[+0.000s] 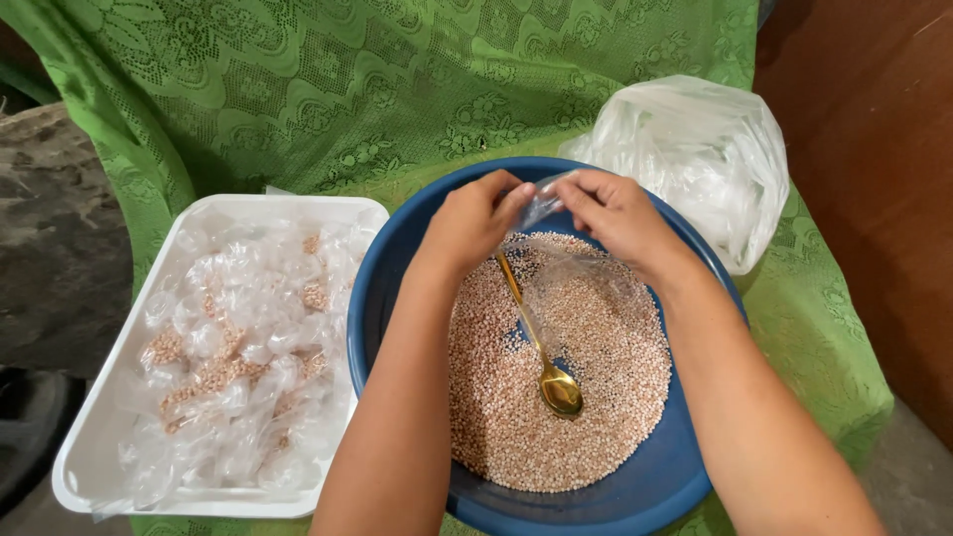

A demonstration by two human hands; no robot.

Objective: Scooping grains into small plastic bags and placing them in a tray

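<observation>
Forearms come in from the near edge, both slanting inward so that my hands meet over the far half of the blue basin (397, 258). Below my wrists lies the bed of small pale grains (586, 397), and on it a gold spoon (558, 389) rests bowl toward me, its handle running up toward my left hand. My left hand (475, 220) is bent at the wrist, knuckles up, thumb and forefinger pinched on one edge of a small clear plastic bag (541, 203); my right hand (615, 213) pinches the opposite edge, fingers curled, so the two hands are close together and both clamped on the bag's mouth. The bag hangs just between and under my fingertips, its lower part trailing down onto the grains; how much is inside it I cannot tell through the film. To do this well, I judge I should keep the pinches near the rim, pull the two edges evenly apart and hold the mouth over the basin so any spill drops back into the grains. To the left of my left arm sits a white tray (89, 467) heaped with small filled bags (238, 367). Beyond my right hand stands a larger sack of clear bags (695, 159), and green lace cloth (347, 89) covers everything behind.
</observation>
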